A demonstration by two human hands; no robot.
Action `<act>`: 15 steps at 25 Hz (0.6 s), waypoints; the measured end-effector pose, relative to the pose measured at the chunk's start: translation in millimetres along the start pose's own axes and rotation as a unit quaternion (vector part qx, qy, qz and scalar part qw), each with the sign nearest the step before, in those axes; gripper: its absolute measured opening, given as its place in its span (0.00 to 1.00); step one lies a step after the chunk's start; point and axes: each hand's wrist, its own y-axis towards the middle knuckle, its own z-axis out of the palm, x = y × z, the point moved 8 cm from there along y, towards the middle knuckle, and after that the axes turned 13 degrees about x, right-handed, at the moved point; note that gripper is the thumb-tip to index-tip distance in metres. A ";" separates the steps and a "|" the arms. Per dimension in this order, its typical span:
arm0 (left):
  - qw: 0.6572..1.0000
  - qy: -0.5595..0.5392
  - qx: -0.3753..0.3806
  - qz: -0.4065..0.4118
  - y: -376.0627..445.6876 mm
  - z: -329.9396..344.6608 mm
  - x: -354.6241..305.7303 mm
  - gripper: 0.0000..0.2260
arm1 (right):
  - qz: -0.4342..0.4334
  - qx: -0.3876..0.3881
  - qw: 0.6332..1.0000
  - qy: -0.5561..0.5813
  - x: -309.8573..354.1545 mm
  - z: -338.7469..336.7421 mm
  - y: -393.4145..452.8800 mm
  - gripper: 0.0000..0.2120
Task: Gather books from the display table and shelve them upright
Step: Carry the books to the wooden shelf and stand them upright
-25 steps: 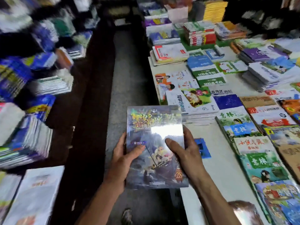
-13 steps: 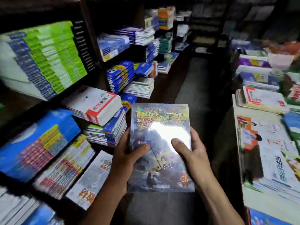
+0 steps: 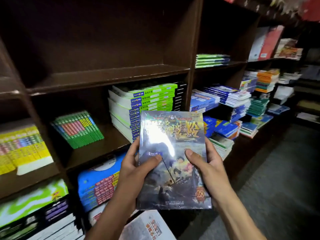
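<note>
Shiny wrapped book held face-up in both grips — left hand clamped on its left edge, right hand on its right edge, thumbs on the cover. Just beyond the grips: dark shelf, green stack lying flat. Bare shelf bay above — nothing upright there.

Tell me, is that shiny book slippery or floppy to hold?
Probably slippery: the book has a glossy wrap throwing glare. Likely fairly stiff, since it stays flat between the left hand and right hand.
</note>
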 end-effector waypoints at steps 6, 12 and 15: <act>0.995 0.013 -0.065 0.071 45.4 31.4 -37.7 0.37 | -0.010 0.126 0.992 0.000 40.0 -20.1 89.2 0.30; 0.983 0.052 -0.117 0.135 99.6 53.8 -77.6 0.33 | -0.015 0.207 0.978 -0.001 75.7 -31.1 171.0 0.29; 0.973 0.079 -0.131 0.174 129.4 58.4 -103.2 0.28 | -0.026 0.238 0.971 0.016 88.2 -25.2 217.8 0.26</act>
